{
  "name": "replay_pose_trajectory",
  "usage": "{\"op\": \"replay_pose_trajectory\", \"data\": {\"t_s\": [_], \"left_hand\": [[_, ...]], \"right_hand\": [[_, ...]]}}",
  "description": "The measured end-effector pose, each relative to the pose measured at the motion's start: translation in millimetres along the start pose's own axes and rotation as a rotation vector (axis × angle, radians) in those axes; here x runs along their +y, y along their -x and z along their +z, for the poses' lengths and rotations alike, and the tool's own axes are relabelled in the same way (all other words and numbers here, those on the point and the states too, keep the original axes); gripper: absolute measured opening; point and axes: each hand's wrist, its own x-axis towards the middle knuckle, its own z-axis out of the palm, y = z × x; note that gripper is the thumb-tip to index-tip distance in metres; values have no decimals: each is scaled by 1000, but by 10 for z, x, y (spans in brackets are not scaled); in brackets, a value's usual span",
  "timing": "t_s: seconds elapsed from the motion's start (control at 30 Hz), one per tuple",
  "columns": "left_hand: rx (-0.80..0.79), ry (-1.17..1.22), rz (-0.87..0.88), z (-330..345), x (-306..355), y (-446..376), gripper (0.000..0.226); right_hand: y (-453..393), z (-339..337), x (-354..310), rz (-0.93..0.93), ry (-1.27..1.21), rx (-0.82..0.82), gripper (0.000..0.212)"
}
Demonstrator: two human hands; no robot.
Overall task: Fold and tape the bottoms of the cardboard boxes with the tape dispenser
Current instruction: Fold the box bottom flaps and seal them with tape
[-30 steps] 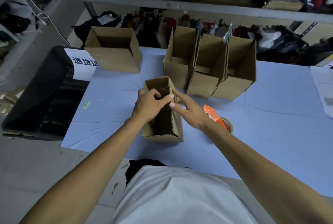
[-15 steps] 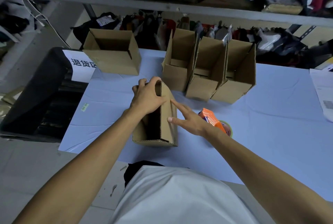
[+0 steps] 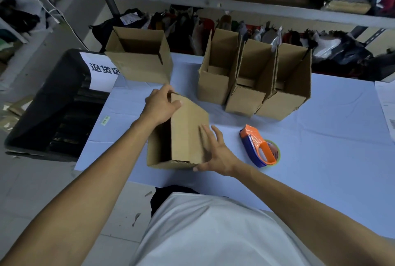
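Head view looks down on a bench [image 3: 320,180] covered in pale blue sheeting. Near the middle of its near edge lies a small cardboard box [image 3: 186,131], tipped on its side with its open end turned left and near. The left hand [image 3: 160,106] grips the far top corner of that box, fingers curled over the edge and the thumb lying on the upper face. The right hand [image 3: 215,152] is open, its fingers spread and straight, the palm against the box's right side near the near corner; the fingers are blurred.

Just right of the right hand, apart from the box, the tape dispenser [image 3: 259,146] rests on the bench, blue with an orange handle and a roll of tape in it.

Farther back, three upright boxes [image 3: 254,86] stand touching in a row with their top flaps raised. To the far left a wider open box [image 3: 139,60] sits at the bench's far left corner. Left of the bench is a black bin [image 3: 49,105] bearing a white paper sign [image 3: 102,69] with printed characters. A cluttered shelf [image 3: 213,2] runs along the far side.
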Motion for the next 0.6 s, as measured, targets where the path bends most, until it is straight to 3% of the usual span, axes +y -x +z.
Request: {"op": "replay_pose_trajectory", "data": {"t_s": [0.1,0.17,0.27,0.33,0.4,0.5,0.6], "left_hand": [[115,4,-81,-54,-144,17,40],[113,63,-116,-104,-254,30,46],[58,219,-124,-198,-376,46,38],[-28,298,-97,-242,-452,85,39],[-154,281,-57,-225,-509,161,59],[-274,253,-28,-41,-556,276,80],[-316,158,-6,209,-561,369,95]], "right_hand": [[45,-54,140,31,-173,110,124],[70,-69,210,96,-246,163,119],[112,-27,256,249,-454,177,107],[133,-3,235,307,-701,180,82],[124,-44,180,293,-890,194,55],[74,-179,91,215,-911,197,35],[46,-290,70,151,-751,194,43]]}}
